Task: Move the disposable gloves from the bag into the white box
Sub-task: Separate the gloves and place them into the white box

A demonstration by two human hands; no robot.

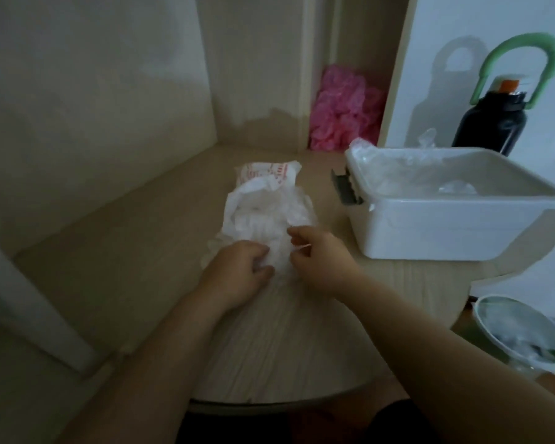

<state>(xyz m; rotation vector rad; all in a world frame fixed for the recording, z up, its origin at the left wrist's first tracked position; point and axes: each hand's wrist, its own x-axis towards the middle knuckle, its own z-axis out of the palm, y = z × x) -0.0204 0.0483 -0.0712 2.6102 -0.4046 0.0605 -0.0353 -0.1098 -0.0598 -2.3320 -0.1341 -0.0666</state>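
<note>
A crumpled white plastic bag (pixel 263 200) with red print lies on the wooden desk in the middle of the view. My left hand (pixel 237 270) grips its near end, fingers curled into the plastic. My right hand (pixel 318 257) pinches thin clear plastic at the same near end, just right of the left hand. To the right stands the open white box (pixel 446 225), with several clear disposable gloves (pixel 407 174) lying crumpled inside it and spilling over its back left corner.
A pink crumpled bundle (pixel 346 113) sits in the back nook. A black bottle (pixel 491 123) with a green handle stands behind the box. A green-rimmed bin (pixel 526 338) is below the desk edge at right. Walls close in at left and back.
</note>
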